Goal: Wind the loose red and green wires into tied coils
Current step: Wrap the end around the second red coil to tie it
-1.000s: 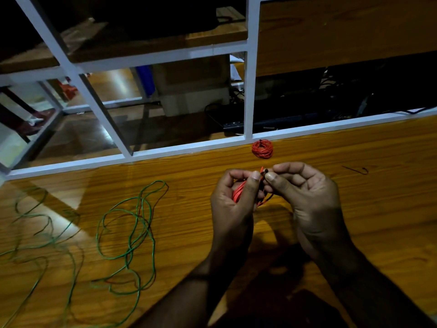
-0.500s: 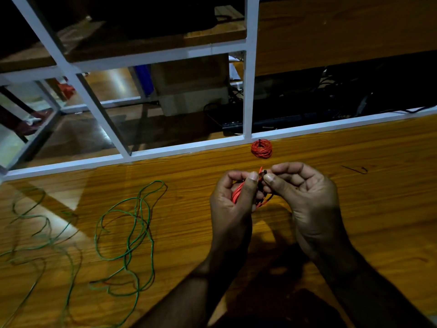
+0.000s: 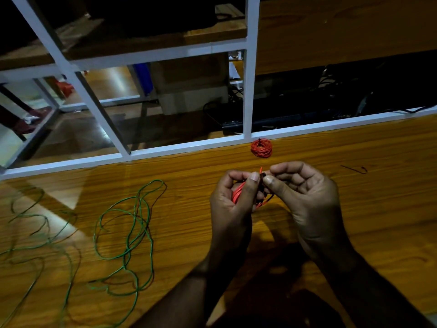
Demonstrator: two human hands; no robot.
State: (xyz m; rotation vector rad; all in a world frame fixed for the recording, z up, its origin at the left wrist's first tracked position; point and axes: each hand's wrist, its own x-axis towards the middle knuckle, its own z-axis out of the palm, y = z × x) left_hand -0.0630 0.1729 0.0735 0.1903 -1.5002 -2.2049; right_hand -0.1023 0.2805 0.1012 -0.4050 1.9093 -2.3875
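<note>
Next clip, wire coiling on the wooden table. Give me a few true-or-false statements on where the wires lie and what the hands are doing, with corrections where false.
1. A red coil lies on the table beyond the hands. True.
2. The green wire is already wound into a coil. False: it lies loose in open loops, to the left of the hands.
3. The left hand holds a red wire bundle. True.
4. The right hand rests flat on the table. False: it is raised, its thumb and fingers pinching at the top of the bundle.
5. A small dark tie lies on the table to the right of the hands. True.
</note>
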